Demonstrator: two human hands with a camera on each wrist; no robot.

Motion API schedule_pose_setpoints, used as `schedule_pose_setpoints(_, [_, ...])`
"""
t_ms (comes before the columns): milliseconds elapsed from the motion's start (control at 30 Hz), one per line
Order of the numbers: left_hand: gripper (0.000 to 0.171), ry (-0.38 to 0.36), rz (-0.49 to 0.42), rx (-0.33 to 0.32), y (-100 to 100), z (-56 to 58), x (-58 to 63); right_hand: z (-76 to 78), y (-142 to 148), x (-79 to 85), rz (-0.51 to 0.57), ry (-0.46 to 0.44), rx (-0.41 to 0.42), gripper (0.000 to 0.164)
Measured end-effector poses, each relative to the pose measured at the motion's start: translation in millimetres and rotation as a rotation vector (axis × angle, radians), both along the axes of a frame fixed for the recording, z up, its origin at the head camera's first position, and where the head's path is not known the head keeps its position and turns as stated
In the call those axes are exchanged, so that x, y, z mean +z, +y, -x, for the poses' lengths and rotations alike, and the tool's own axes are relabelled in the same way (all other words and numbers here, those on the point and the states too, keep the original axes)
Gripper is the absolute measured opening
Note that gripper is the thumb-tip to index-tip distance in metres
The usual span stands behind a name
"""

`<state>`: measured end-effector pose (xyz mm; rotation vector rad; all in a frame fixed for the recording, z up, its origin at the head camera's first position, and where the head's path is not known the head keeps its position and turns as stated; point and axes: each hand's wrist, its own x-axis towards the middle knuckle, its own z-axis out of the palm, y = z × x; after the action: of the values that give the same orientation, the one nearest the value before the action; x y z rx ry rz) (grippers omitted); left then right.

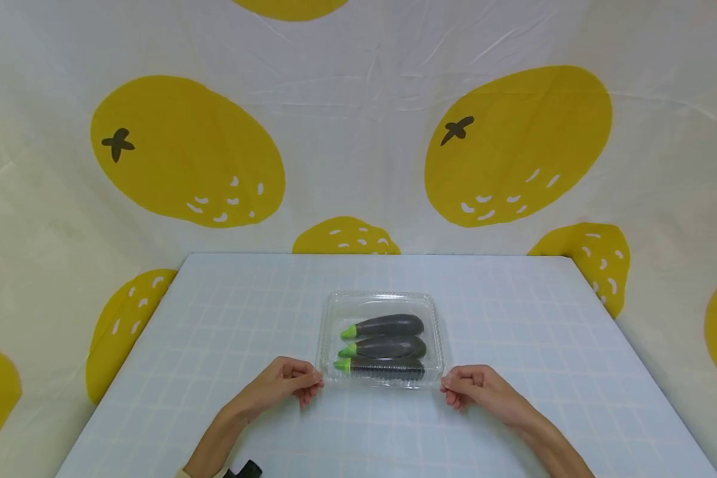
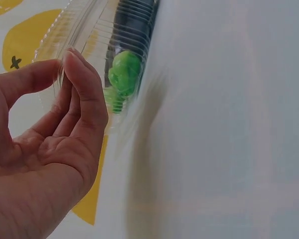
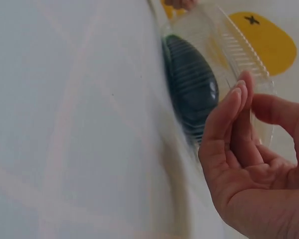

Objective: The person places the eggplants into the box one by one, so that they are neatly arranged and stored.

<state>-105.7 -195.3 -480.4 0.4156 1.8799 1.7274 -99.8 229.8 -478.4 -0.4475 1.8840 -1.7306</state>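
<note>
A clear plastic container (image 1: 334,302) with a ridged rim sits on the table in the head view. Inside lie three dark eggplants with green stem ends: a far one (image 1: 391,324), a middle one (image 1: 391,347) and a near one (image 1: 382,368) seen through the ribbed wall. At the container's near left corner, my left hand (image 1: 277,385) pinches the rim between thumb and fingers, as the left wrist view confirms. My right hand (image 1: 484,392) pinches the near right corner likewise; in the right wrist view its fingertips (image 3: 244,87) meet the thumb at the rim.
The table (image 1: 245,299) wears a pale blue cloth with a faint grid. Behind and beside it hangs a white sheet (image 1: 358,133) printed with large yellow fruit. A small black object (image 1: 249,469) shows by my left wrist at the lower edge.
</note>
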Motion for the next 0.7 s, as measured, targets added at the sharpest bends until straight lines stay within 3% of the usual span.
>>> schedule_pose_setpoints(267, [0.039, -0.042, 0.032, 0.012, -0.2, -0.3, 2.1, 0.0, 0.8, 3.5, -0.038, -0.029, 0.025, 0.038])
schedule_pose_setpoints(700, [0.036, -0.014, 0.066, -0.009, -2.8, -0.6, 5.7, 1.0, 6.2, 5.3, -0.052, 0.009, 0.050, 0.033])
